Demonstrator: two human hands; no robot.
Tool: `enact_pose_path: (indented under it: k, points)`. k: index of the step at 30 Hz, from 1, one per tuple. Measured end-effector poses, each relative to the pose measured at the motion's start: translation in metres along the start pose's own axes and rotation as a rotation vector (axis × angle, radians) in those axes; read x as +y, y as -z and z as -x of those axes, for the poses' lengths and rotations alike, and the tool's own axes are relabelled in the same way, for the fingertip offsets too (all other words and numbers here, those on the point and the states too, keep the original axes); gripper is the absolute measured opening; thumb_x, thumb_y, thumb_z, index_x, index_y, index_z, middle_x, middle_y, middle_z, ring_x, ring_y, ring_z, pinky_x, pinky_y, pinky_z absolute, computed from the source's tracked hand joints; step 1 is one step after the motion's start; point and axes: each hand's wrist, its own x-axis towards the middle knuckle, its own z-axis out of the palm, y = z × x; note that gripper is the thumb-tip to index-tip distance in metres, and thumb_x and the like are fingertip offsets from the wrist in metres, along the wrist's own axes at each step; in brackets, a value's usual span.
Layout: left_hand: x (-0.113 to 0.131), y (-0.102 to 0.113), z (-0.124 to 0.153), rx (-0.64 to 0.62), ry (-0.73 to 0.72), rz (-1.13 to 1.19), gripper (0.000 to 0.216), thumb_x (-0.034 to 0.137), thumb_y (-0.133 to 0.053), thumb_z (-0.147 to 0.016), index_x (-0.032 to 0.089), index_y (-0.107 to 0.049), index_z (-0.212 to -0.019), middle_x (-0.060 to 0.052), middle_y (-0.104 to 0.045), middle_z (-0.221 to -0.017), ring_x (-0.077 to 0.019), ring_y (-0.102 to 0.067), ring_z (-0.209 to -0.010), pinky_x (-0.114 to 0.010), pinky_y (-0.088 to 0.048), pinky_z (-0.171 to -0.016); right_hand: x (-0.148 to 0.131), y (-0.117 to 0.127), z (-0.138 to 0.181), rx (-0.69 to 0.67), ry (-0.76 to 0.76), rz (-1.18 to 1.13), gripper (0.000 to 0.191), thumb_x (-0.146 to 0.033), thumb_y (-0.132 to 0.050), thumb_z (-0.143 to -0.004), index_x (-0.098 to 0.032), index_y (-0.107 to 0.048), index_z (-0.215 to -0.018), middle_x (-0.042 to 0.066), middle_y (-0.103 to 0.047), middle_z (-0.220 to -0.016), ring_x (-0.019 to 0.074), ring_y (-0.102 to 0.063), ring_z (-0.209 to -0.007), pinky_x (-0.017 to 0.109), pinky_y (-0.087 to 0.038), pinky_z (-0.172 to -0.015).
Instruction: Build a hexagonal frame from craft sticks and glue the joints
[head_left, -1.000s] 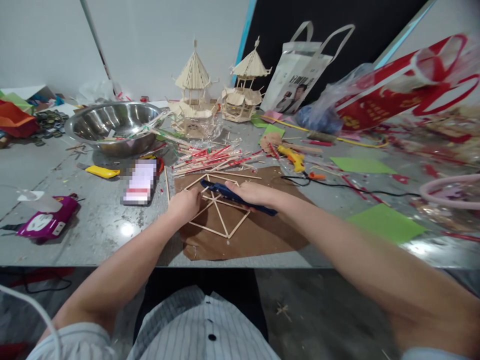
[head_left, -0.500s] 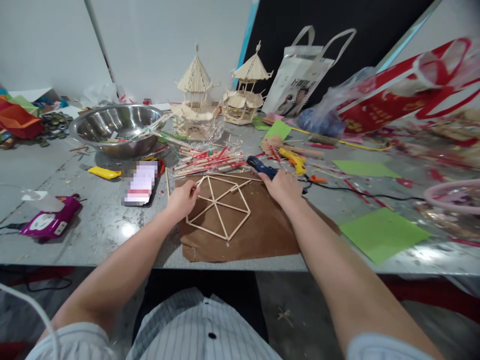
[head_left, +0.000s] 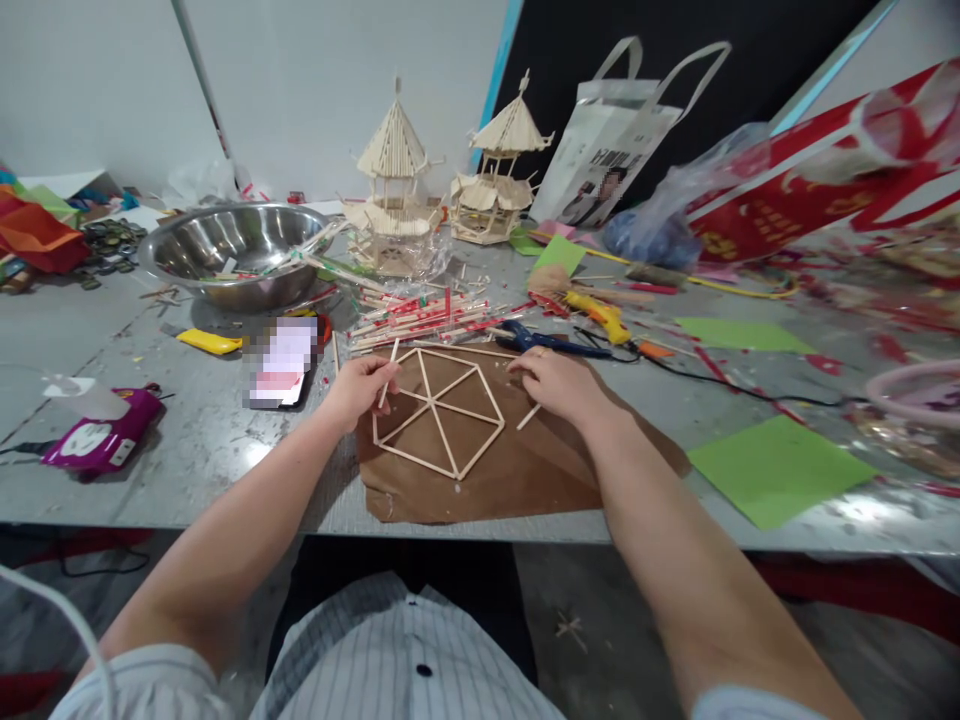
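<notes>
My left hand point(head_left: 360, 388) pinches a short wooden stick point(head_left: 394, 352), held slanted over the upper left of a flat hexagonal frame point(head_left: 431, 402). This frame, made of thin wooden sticks with crossing spokes, lies on a brown cloth point(head_left: 420, 497). To the right of the frame is my right hand point(head_left: 559, 380), its fingers curled and closed. Another short stick point(head_left: 528, 418) juts from under it; the grip itself is partly hidden. Just beyond the right hand rests a dark blue hand tool point(head_left: 566, 345), not touched by the fingers.
Behind the cloth lie many red-tipped sticks point(head_left: 420, 318). A steel bowl point(head_left: 255, 290), a phone point(head_left: 285, 362) and a yellow cutter knife point(head_left: 210, 342) are at left. Two stick pavilions point(head_left: 395, 150) stand at the back. A yellow glue gun point(head_left: 600, 315) and its cable lie right.
My right hand has let go of the dark blue tool and moved nearer. The short stick on the frame's upper right is gone from there. The left hand's stick now stands steeper.
</notes>
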Motion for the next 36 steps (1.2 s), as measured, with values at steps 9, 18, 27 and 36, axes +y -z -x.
enact_pose_path:
  k: [9, 18, 27, 36]
  points:
    - [0.0, 0.003, -0.001, -0.044, 0.046, 0.141, 0.021, 0.031, -0.054, -0.074, 0.014, -0.056, -0.086, 0.002, -0.058, -0.057, -0.0064, -0.048, -0.034, -0.019, -0.04, -0.034, 0.013, 0.01, 0.007, -0.426, -0.026, -0.274, 0.03, -0.006, -0.039, -0.063, -0.017, -0.056, -0.084, 0.004, -0.061, -0.089, 0.0132, -0.056, -0.078, 0.022, -0.043, -0.065]
    - [0.002, 0.004, 0.0, -0.107, 0.108, 0.198, 0.022, 0.026, -0.057, -0.072, 0.014, -0.056, -0.09, 0.001, -0.061, -0.064, -0.0078, -0.052, -0.039, -0.02, -0.043, -0.038, 0.023, 0.004, 0.007, -0.411, 0.183, -0.234, 0.017, -0.015, -0.046, -0.064, -0.016, -0.058, -0.075, 0.007, -0.055, -0.083, 0.0159, -0.051, -0.077, 0.027, -0.041, -0.071]
    - [0.003, 0.004, 0.001, -0.126, 0.109, 0.183, 0.021, 0.026, -0.055, -0.073, 0.014, -0.055, -0.089, 0.0, -0.061, -0.066, -0.0069, -0.053, -0.04, -0.018, -0.041, -0.037, 0.017, 0.016, 0.011, -0.343, 0.08, -0.305, 0.013, -0.027, -0.044, -0.073, -0.018, -0.053, -0.076, 0.004, -0.056, -0.077, 0.0144, -0.051, -0.071, 0.026, -0.039, -0.064]
    - [0.004, 0.0, 0.004, -0.206, 0.115, 0.165, 0.022, 0.03, -0.059, -0.07, 0.014, -0.055, -0.084, -0.001, -0.062, -0.067, -0.0087, -0.056, -0.044, -0.019, -0.043, -0.04, -0.075, 0.05, -0.003, -0.257, 0.321, -0.572, 0.015, -0.028, -0.051, -0.072, -0.019, -0.061, -0.077, 0.0, -0.063, -0.074, 0.0123, -0.055, -0.07, 0.023, -0.038, -0.066]
